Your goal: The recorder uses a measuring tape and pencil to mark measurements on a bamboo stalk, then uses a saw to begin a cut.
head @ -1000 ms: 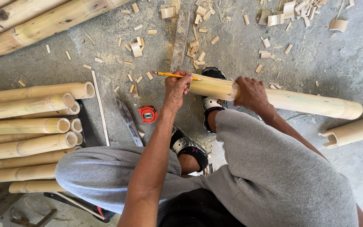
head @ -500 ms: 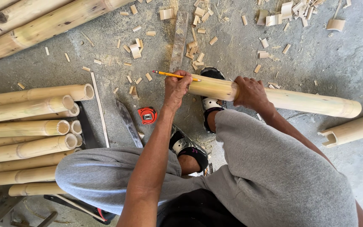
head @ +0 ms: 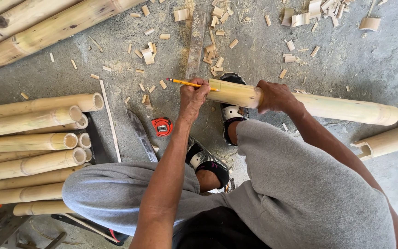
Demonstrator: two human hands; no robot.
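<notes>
- Below my chin, my grey-trousered knees point(head: 263, 184) fill the lower view, and my feet in black-and-white sandals point(head: 206, 161) rest on the concrete floor point(head: 383, 69).
- Just past my knees, my left hand point(head: 193, 99) pinches a yellow pencil point(head: 190, 84), its fingers closed around the shaft; the tip appears to touch the cut end of the bamboo pole point(head: 337, 108), though I cannot see the contact clearly.
- My right hand point(head: 276, 96) is clenched over that pole near its cut end, holding it level above one sandal.
- On the floor left of my left arm lie a red tape measure point(head: 162, 126) and a long dark blade point(head: 141, 136).
- Further left, a stack of bamboo poles point(head: 33, 138) lies with open ends towards me.
- Farthest off, small bamboo offcuts point(head: 217, 60) are scattered across the concrete.
</notes>
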